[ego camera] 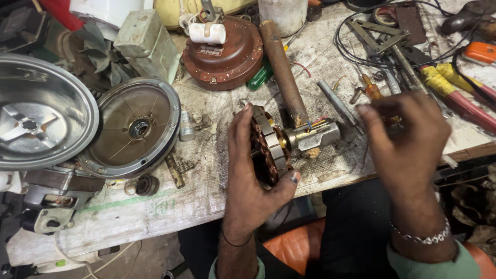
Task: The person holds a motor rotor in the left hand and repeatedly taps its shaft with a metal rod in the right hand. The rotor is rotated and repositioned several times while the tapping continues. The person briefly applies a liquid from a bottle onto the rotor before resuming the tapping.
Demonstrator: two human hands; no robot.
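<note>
- My left hand (pixel 253 175) is clamped around the fan stator (pixel 269 147) at centre frame: copper windings, steel laminations, a shaft (pixel 314 135) with coloured wires.
- My right hand (pixel 405 139) hovers blurred at right, fingers loosely curled, holding nothing I can make out.
- The workbench (pixel 206 191) is grimy and cluttered; a brown motor housing (pixel 223 54) sits at upper centre, with a round cover (pixel 132 129) at left.

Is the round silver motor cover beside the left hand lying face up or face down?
Face up: the motor cover shows its hollow inside, with the central bearing visible.
</note>
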